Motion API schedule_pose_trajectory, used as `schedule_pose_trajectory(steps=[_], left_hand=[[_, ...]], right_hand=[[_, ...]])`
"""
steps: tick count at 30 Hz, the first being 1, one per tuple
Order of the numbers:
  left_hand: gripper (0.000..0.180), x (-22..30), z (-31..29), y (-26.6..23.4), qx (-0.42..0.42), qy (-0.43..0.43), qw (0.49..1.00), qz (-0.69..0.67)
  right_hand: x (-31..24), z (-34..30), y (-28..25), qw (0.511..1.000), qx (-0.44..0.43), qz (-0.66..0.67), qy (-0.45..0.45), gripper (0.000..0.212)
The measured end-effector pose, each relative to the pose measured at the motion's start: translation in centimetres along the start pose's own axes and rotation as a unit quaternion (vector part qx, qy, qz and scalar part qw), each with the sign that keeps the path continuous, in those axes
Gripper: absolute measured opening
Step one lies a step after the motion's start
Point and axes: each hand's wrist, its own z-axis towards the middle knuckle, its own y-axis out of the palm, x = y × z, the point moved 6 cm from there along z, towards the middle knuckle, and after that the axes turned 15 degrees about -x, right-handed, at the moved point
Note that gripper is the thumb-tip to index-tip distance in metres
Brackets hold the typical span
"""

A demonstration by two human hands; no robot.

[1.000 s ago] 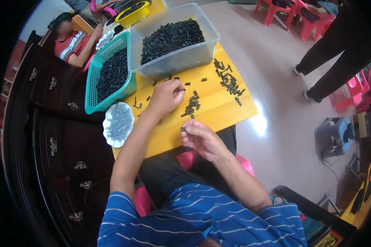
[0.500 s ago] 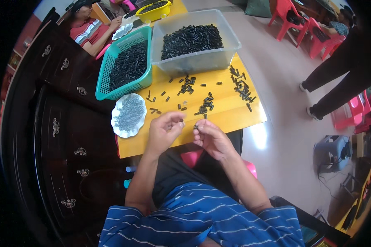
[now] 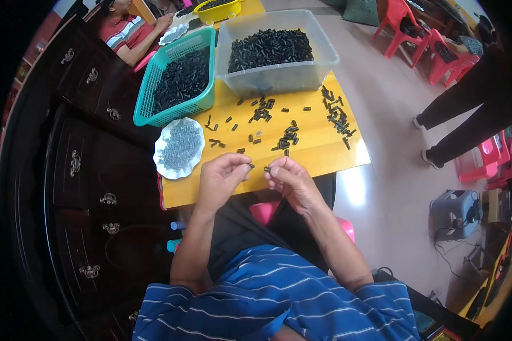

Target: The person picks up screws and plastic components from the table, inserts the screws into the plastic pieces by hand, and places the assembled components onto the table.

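Observation:
Over the near edge of the yellow table, both my hands are raised with their fingertips a short gap apart. My left hand (image 3: 223,177) pinches a small dark piece (image 3: 251,165) between thumb and forefinger; its exact kind is too small to make out. In my right hand (image 3: 293,183), thumb and forefinger close on a short black tube (image 3: 267,169), its round end toward the left hand. Just beyond lie loose black tubes (image 3: 288,138) in scattered groups. A white scalloped dish (image 3: 161,166) of small silvery pins or screws stands left of my left hand.
A green basket (image 3: 200,105) and a clear plastic bin (image 3: 279,79), both full of black pieces, stand farther back. Dark drawers (image 3: 85,170) line the left side. Another person (image 3: 125,34) sits at the far left; someone's dark-trousered legs (image 3: 466,111) stand at right.
My fingertips have come slightly closer together, and the right hand's tube now shows its round end toward the left. The view has shifted a little.

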Motion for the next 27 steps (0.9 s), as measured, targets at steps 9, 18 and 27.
schedule_pose_trajectory(steps=[9, 18, 27], left_hand=[[0.013, 0.7, -0.1, 1.2, -0.021, 0.019, 0.991, 0.128], [0.012, 2.3, 0.0, 1.9, -0.024, 0.064, 0.963, 0.259], [0.008, 2.2, 0.5, 1.8, -0.026, 0.028, 0.982, 0.187]], right_hand=[[0.0, 0.0, -0.2, 0.994, 0.018, -0.106, -0.022, 0.011], [0.1, -0.1, -0.2, 0.991, 0.018, -0.126, -0.040, 0.009], [0.2, -0.2, 0.3, 0.992, 0.020, -0.119, -0.043, 0.011]])
